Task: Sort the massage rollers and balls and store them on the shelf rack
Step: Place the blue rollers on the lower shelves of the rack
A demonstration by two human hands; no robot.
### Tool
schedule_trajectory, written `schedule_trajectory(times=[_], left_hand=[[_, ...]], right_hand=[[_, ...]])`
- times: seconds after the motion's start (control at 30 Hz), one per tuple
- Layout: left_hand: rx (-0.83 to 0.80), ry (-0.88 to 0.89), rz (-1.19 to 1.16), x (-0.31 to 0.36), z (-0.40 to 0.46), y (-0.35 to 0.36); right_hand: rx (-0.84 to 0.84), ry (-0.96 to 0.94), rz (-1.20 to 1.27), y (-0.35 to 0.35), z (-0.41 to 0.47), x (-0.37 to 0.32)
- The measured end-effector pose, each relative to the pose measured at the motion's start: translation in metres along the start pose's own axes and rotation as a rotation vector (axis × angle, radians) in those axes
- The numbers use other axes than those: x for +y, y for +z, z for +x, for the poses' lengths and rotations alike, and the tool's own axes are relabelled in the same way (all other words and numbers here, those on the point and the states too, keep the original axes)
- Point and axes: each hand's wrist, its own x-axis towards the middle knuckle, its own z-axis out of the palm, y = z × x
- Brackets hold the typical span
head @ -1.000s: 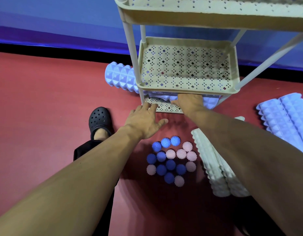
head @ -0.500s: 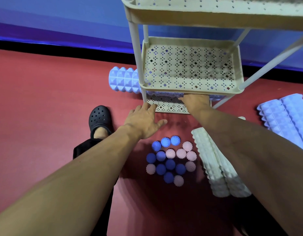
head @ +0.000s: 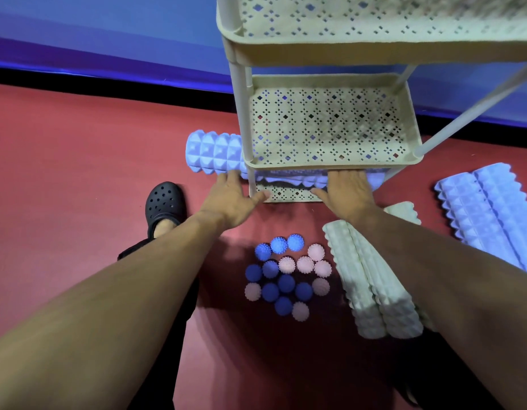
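Both hands lie flat with fingers spread against the blue roller (head: 214,153) on the rack (head: 330,165)'s bottom shelf: left hand (head: 231,196) outside the rack's post, right hand (head: 346,189) underneath, apparently pushing it in lengthwise.

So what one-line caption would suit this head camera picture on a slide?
Both hands on a lavender roller lying across the rack's bottom shelf, balls waiting.
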Motion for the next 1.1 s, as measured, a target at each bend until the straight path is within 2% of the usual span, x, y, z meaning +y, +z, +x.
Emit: schedule_trajectory(times=[0.07,0.2,0.27,0.37,0.43,0.53,0.73,0.83,0.97,1.1], left_hand=[[0.041,-0.064,-0.070,-0.001,0.003,0.002],[0.074,-0.152,-0.181,-0.001,0.010,0.012],[0.121,-0.189,-0.161,-0.005,0.013,0.014],[0.184,-0.224,-0.114,-0.016,0.018,0.010],[0.207,-0.246,-0.106,-0.023,0.022,0.008],[0.224,-0.283,-0.129,-0.030,0.031,0.005],[0.304,-0.198,-0.236,-0.039,0.050,0.001],[0.345,-0.183,-0.237,-0.045,0.058,-0.007],[0.352,-0.065,-0.123,-0.051,0.078,-0.027],[0.380,-0.085,-0.167,-0.052,0.098,-0.045]], right_hand=[[0.103,-0.028,0.056,0.006,-0.018,0.005],[0.156,0.035,0.202,0.021,-0.044,0.018],[0.216,0.189,0.317,0.027,-0.052,0.027],[0.315,0.547,0.544,0.032,-0.056,0.046],[0.269,0.674,0.678,0.035,-0.054,0.062],[0.112,0.596,0.899,0.035,-0.046,0.079],[0.006,0.463,1.176,0.033,-0.024,0.088],[-0.003,0.452,1.228,0.031,-0.019,0.085],[-0.035,0.367,1.291,0.028,-0.013,0.083],[-0.072,0.265,1.366,0.024,-0.004,0.080]])
